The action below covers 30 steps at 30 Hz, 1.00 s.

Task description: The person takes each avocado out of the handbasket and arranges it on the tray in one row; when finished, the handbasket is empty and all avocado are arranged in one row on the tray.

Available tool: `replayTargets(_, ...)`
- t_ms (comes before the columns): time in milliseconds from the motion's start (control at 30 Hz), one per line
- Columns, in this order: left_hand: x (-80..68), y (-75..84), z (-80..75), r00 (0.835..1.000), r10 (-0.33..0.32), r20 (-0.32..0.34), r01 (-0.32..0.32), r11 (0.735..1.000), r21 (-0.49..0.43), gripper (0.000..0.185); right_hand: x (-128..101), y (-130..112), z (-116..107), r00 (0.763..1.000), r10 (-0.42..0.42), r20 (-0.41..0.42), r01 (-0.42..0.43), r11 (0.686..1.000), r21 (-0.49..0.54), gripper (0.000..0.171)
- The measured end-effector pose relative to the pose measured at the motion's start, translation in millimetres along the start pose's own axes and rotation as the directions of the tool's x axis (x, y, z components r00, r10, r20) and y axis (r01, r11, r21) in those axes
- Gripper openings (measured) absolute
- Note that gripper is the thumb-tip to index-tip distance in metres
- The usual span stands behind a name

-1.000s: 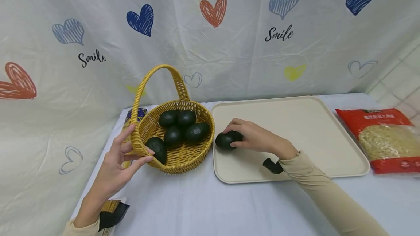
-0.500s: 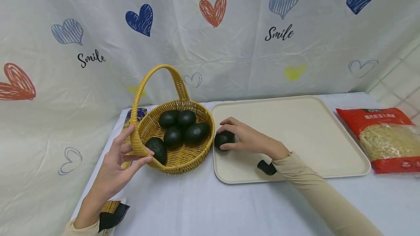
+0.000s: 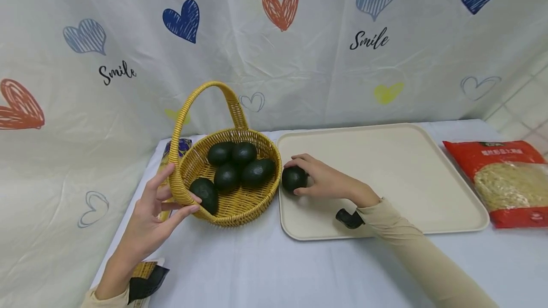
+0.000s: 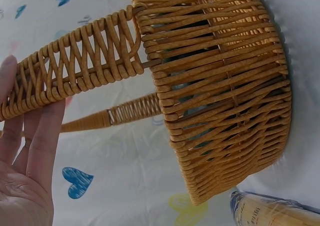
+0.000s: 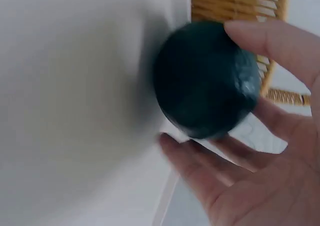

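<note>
A yellow wicker basket stands left of centre in the head view with several dark green avocados inside. My left hand holds the lower near end of its arched handle, thumb on one side and fingers on the other. In the left wrist view, the handle lies between that thumb and fingers. At the left end of a beige tray, my right hand grips a single avocado between thumb and fingers. Close up in the right wrist view, this avocado looks round and end-on.
A red bag of pale dry food lies right of the tray. Behind the basket's left side is a blue and yellow package. A white curtain with printed hearts hangs along the table's back edge.
My right hand has shifted slightly left along with the avocado, which has turned from lying sideways to end-on. My left hand keeps its hold on the handle. The head view has tilted slightly.
</note>
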<state>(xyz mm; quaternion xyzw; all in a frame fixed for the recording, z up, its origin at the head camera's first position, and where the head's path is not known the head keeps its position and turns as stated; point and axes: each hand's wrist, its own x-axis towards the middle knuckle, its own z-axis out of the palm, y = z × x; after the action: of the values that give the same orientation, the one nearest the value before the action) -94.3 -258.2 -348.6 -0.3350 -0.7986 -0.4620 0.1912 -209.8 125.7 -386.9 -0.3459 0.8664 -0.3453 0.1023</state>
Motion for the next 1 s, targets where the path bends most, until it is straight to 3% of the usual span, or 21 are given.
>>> replayTargets(267,1.2,1.7,-1.3,1.0,0.023,0.0,-0.023,1.0,-0.002,0.088,5.3,-2.3,-3.6,0.995,0.049,-0.083,-0.043,0.996,0.081,0.048)
replayTargets(367,1.9,1.9,-1.1,1.0,0.005,0.009,-0.005,1.0,0.002,0.087,7.5,-3.6,-0.9,0.991,0.079,-0.112,-0.066,0.991,0.113,0.047)
replayTargets(633,0.2,4.3,0.3,0.999,-0.053,0.009,0.053,0.998,0.044,0.11,8.1,0.0,2.5,0.989,0.111,-0.093,-0.096,0.983,0.155,0.053)
replayTargets(833,-0.2,2.4,0.9,0.999,-0.04,0.01,0.04,0.999,0.016,0.095,3.2,7.5,-3.5,0.982,0.178,-0.06,-0.159,0.958,0.239,0.051)
replayTargets(1000,0.3,1.3,-0.7,1.0,-0.011,0.008,0.011,1.0,0.004,0.087,-2.7,14.1,-11.5,0.985,0.171,-0.035,-0.152,0.938,0.311,0.041)
